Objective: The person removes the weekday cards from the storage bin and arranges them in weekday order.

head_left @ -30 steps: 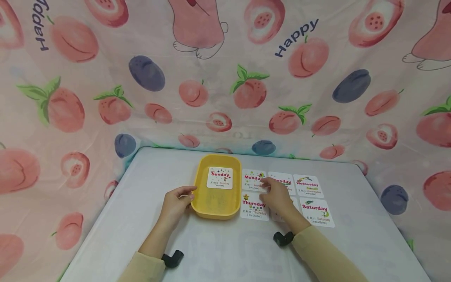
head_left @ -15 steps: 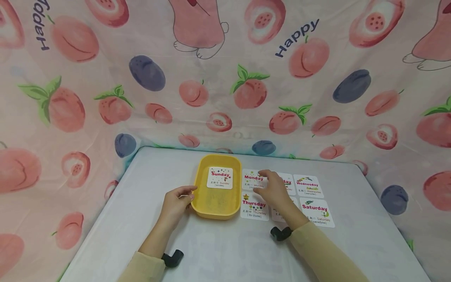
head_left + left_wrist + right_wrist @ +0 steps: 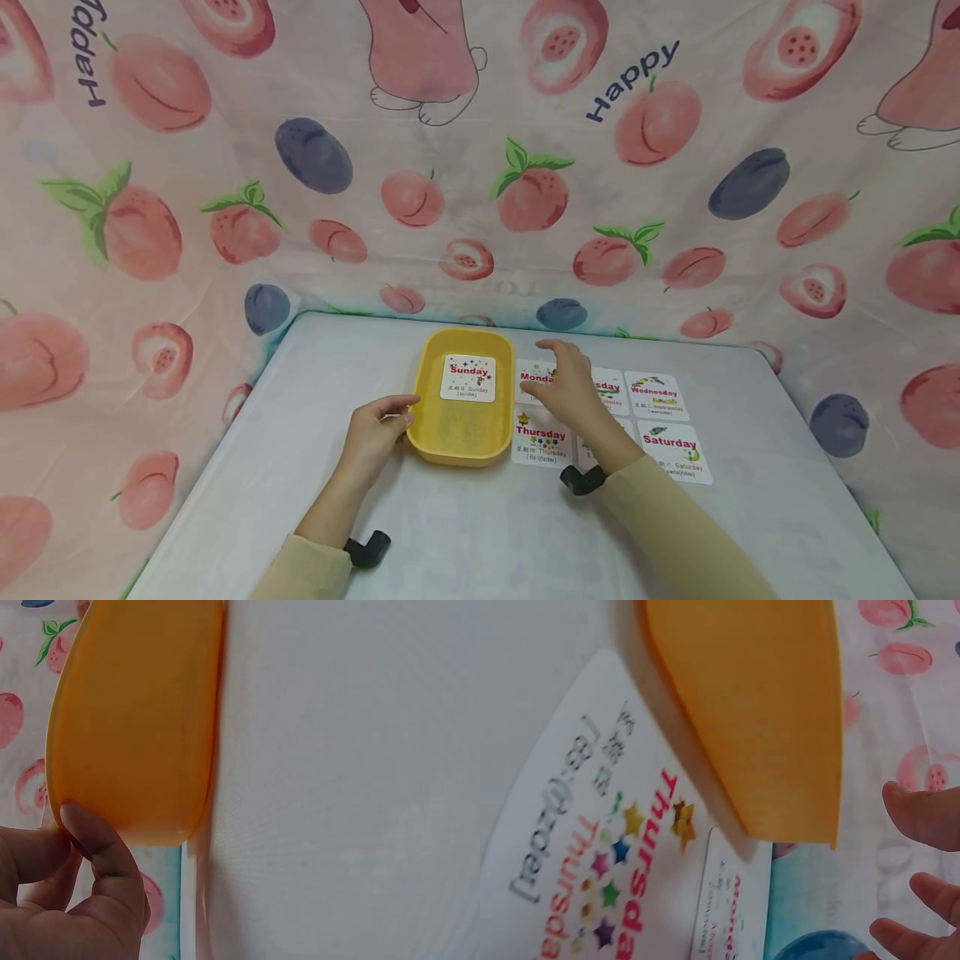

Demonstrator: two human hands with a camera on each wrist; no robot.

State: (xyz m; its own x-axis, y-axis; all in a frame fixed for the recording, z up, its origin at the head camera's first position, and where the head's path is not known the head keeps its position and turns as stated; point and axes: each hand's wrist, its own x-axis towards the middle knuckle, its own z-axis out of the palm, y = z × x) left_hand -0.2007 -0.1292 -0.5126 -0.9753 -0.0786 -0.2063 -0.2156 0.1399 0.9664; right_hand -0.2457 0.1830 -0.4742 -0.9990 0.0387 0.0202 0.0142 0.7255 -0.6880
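Note:
A yellow plastic tray (image 3: 459, 437) stands on the table with a Sunday word card (image 3: 468, 379) lying inside it. My left hand (image 3: 373, 429) pinches the tray's left rim between thumb and fingers; the left wrist view shows the thumb (image 3: 94, 836) against the outer wall. Over the Monday card (image 3: 534, 371), right of the tray, hovers my right hand (image 3: 573, 396), thumb and fingers spread apart with nothing between them. It partly covers the Monday and Tuesday (image 3: 611, 398) cards. In the right wrist view the Thursday card (image 3: 592, 832) lies beside the tray wall.
Two rows of white cards lie right of the tray, including Wednesday (image 3: 657, 396) and Saturday (image 3: 675, 454); my right forearm hides part of a lower middle card (image 3: 587, 454). A fruit-print cloth (image 3: 465, 208) hangs behind and beside the white table (image 3: 480, 533).
My right hand has moved left and away from me, from between Monday and Tuesday toward the tray, its thumb and fingers spreading wider. The left hand and tray have stayed still.

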